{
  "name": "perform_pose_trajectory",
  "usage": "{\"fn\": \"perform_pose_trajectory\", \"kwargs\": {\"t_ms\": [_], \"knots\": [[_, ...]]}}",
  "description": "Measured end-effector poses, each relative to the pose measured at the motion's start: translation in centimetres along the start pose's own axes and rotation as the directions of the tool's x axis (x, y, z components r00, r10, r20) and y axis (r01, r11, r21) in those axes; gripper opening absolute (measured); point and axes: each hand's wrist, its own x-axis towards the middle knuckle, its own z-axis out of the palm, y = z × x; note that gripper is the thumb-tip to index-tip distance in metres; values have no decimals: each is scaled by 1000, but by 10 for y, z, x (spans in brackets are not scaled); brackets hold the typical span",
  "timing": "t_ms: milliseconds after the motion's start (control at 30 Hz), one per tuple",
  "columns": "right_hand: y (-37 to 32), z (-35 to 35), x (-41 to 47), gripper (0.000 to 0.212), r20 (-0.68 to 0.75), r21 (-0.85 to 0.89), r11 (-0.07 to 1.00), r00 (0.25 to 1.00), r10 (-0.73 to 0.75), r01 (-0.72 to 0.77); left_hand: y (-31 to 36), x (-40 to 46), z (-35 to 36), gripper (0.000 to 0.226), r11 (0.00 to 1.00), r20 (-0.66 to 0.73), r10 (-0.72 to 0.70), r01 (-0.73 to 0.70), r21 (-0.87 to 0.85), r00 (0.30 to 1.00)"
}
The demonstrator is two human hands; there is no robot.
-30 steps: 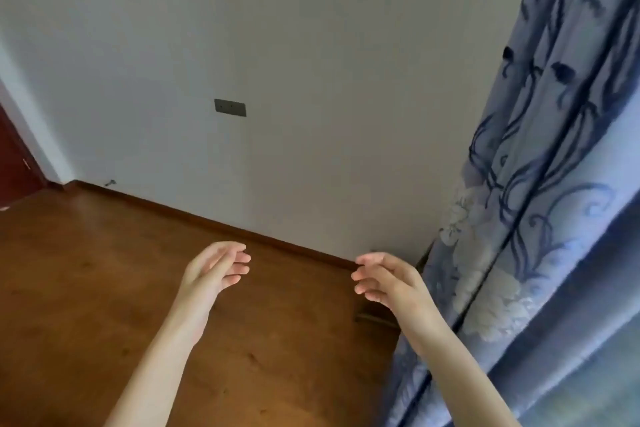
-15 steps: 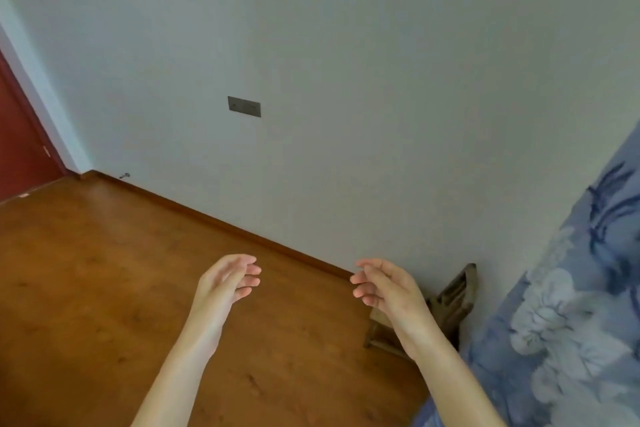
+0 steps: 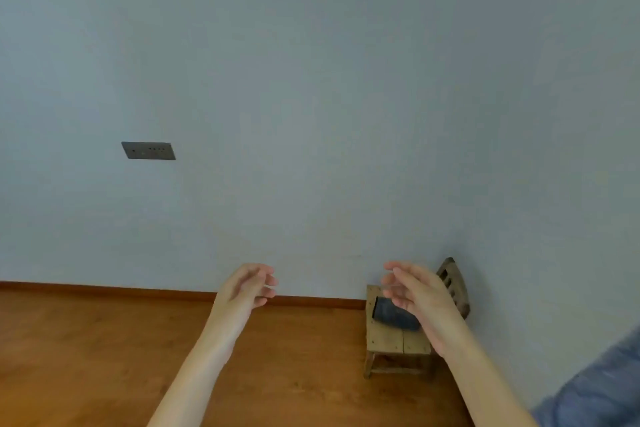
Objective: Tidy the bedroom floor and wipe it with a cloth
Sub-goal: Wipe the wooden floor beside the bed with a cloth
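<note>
— Well, where is the dark cloth (image 3: 394, 315) seen?
— On the small wooden chair (image 3: 398, 340), at four o'clock, partly hidden behind the right hand (image 3: 417, 295).
— And the fingers?
— Loosely curled, nothing held; the left hand (image 3: 244, 288) likewise, over the floor (image 3: 104, 357)

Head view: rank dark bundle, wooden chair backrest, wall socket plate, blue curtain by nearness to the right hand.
1. Dark bundle, on the small chair's seat, partly behind the right hand.
2. Wooden chair backrest, just right of the hand; too close to the first to rank firmly.
3. Blue curtain, lower right corner.
4. Wall socket plate, far left on the wall.
</note>
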Motion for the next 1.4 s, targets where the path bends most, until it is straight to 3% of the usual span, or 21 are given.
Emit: {"fn": "perform_pose_trajectory", "kwargs": {"t_ms": [333,700,967,1200,1400], "knots": [[10,-1,73,16,-242,88,994,966,88,-68,-27,120,26,17,996,210,-85,74,58,974],[34,-45,204,17,-387,190,977,907,165,-96,-56,263,119,20,987,374,-96,38,159,922],[53,-83,283,17,-483,222,963,841,244,-152,-82,348,201,21,971,514,-157,38,235,843],[68,-103,308,20,-560,278,946,771,302,-168,-109,402,252,21,947,627,-245,44,317,740],[85,-99,328,18,-661,371,914,644,386,-167,-129,449,297,24,894,722,-380,29,447,578]]}}
